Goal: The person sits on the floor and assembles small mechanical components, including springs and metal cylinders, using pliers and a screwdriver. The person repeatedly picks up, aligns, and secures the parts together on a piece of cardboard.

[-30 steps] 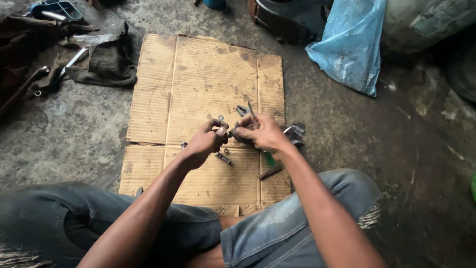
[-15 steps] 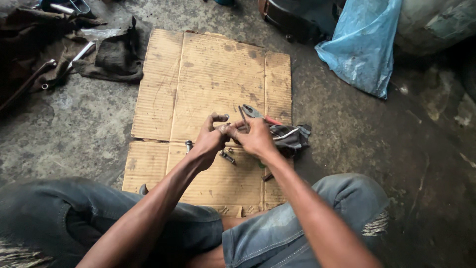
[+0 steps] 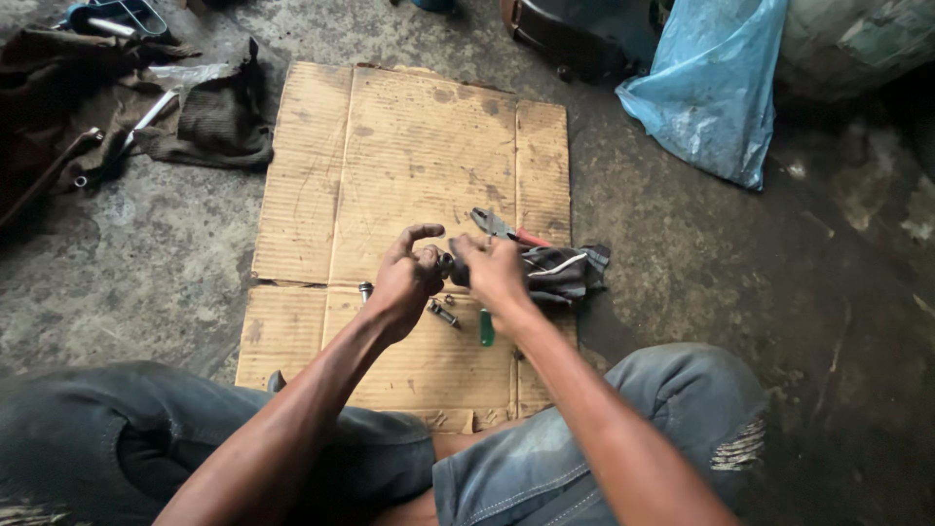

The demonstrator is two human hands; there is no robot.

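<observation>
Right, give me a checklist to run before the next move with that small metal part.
1. Part held by both hands: ok. The left hand and right hand meet on the small metal part.
2. Grip firm: cannot tell; fingers hide most of the part.
3. Work over the cardboard: ok, so a drop should land on it.
4. Loose bolt within reach: ok, it lies just below the hands.
5. Pliers at hand: ok, beside the right hand.
6. Screwdriver clear of the hands: ok, its green handle lies under the right wrist.
</observation>
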